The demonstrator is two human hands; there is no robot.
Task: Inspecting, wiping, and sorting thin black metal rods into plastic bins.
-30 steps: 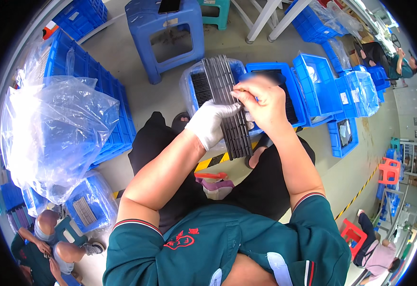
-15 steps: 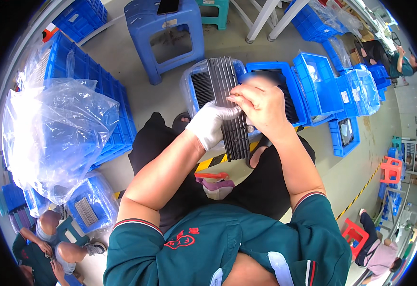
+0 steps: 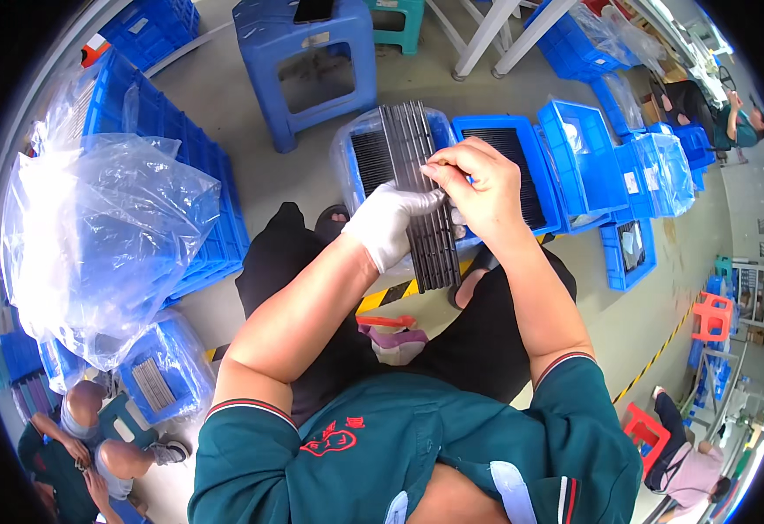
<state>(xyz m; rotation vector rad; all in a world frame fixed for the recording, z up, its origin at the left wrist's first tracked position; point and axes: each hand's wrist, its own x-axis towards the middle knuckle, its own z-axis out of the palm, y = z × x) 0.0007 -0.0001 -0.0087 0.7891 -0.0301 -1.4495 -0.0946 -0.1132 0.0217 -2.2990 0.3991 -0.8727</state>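
Note:
In my left hand (image 3: 382,227), which wears a white glove, is a bundle of long thin black strips (image 3: 434,249). The glove wraps round its middle, thumb across the top and fingertips showing past the right side. The strips lie side by side, their far ends pointing away from me. My bare right hand (image 3: 485,188) pinches with thumb and forefinger at the bundle's right edge, above the gloved thumb. Whatever lies between those fingertips is too small to make out. Beneath the bundle stands a plastic-lined blue bin (image 3: 344,157) with dark strips in it.
To the right, another blue bin (image 3: 546,175) holds black strips, beside more blue bins (image 3: 584,166). A blue stool (image 3: 264,87) with a dark flat object stands ahead. Stacked blue crates (image 3: 191,148) under clear plastic (image 3: 102,236) rise at left. A person (image 3: 93,445) sits lower left.
My right hand's fingers, smeared by motion earlier, now show sharply, with the fingertips slightly further along the bundle's right edge. The left hand keeps its hold on the strips.

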